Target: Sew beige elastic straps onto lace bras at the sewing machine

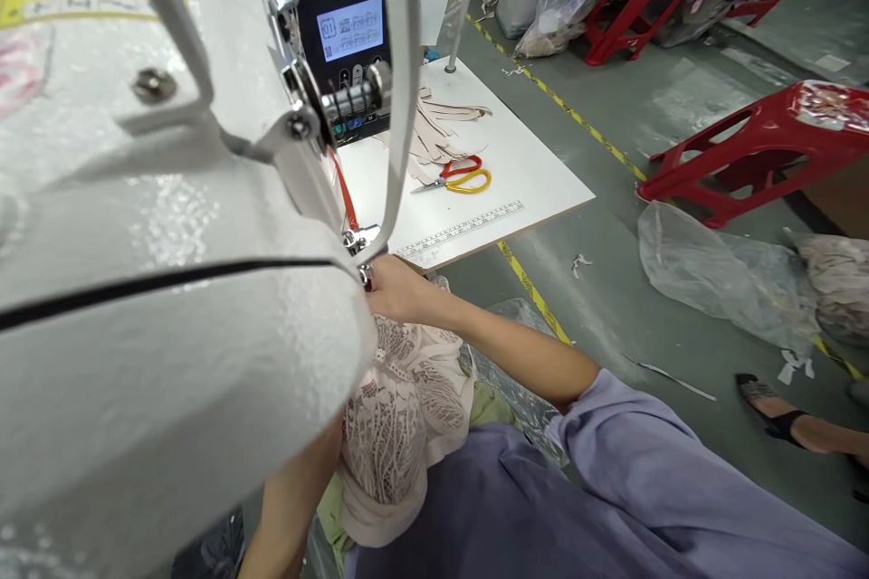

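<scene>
My right hand (392, 287) is by the needle area of a white sewing machine (224, 199), close to its metal foot parts. The machine head hides most of its fingers, so its grip does not show. Below it, a beige lace bra (386, 425) hangs over my lap, with a lace cup and a smooth fabric edge. Only the forearm (299, 488) of my left arm shows, rising behind the machine head; that hand is hidden. An orange-red strip (345, 190) runs down into the metal parts beside the needle area.
On the white table (543, 185) lie scissors (468, 179) with red and yellow handles, beige fabric strips (434, 127) and a printed ruler scale (468, 231). A lit control panel (349, 32) stands behind. Red stools (760, 145), plastic bags and another person's foot (770, 407) are at right.
</scene>
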`<state>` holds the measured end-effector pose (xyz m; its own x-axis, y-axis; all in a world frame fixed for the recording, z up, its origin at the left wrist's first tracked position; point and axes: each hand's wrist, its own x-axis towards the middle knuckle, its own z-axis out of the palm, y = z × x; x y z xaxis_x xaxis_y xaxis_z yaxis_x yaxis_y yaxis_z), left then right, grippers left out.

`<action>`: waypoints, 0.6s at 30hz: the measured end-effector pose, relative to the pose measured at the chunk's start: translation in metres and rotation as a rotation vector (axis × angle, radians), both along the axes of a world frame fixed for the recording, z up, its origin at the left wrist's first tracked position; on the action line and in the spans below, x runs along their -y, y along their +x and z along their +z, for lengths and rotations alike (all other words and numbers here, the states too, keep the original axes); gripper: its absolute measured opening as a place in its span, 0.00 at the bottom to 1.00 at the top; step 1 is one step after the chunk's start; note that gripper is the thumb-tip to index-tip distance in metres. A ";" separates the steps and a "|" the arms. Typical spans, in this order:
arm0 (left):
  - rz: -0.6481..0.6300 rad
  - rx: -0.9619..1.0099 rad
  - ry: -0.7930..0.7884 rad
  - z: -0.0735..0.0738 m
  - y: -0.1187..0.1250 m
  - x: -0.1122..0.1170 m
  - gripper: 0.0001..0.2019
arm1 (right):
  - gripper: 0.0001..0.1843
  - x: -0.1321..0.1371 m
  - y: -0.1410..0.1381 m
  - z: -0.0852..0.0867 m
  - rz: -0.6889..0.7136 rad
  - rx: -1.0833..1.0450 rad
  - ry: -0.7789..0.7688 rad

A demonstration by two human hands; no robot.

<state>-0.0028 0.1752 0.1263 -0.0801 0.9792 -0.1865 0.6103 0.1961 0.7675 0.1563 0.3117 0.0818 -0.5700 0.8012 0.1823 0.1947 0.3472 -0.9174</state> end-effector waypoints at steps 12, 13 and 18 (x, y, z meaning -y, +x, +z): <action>0.176 -0.035 0.015 -0.011 0.013 -0.003 0.20 | 0.10 0.000 0.000 -0.001 0.002 0.017 0.030; 0.172 -0.035 0.017 -0.012 0.012 -0.003 0.20 | 0.09 0.000 0.000 -0.001 -0.002 0.012 0.035; 0.071 -0.048 0.030 -0.015 0.000 0.001 0.18 | 0.09 0.001 -0.001 -0.001 -0.009 0.001 0.045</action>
<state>-0.0033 0.1746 0.1108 -0.1582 0.9758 -0.1511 0.6322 0.2176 0.7436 0.1555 0.3110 0.0806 -0.5629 0.7975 0.2171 0.1994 0.3859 -0.9007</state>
